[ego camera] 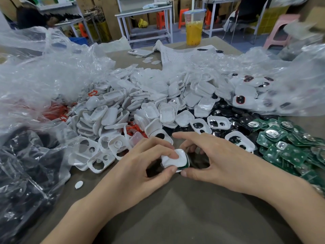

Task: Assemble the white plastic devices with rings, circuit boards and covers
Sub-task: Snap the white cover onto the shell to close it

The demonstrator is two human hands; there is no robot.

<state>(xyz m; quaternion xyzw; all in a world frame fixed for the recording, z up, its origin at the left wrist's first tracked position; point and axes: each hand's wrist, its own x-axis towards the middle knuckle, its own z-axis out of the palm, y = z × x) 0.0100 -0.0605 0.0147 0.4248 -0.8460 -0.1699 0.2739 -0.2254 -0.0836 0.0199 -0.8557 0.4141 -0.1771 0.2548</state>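
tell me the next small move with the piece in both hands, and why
Probably press the white cover down until it seats: the left hand pinches it, the right hand holds its near edge with the thumb, and a strip of green circuit board shows along its right side, so it looks not fully closed.

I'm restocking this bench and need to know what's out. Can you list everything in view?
device: one, white with a green edge, between both hands
shells: many, white, heaped mid-table
boards: many, green, right of the hands
rings: several, orange, left among shells
black parts: many, between shells and boards
bags: several, clear, left and right
cup: one, yellow drink, far edge
phone: one, silver, far side
paper: one, white, beside the phone
table: one, brown
left hand: pinches the device
right hand: holds the device
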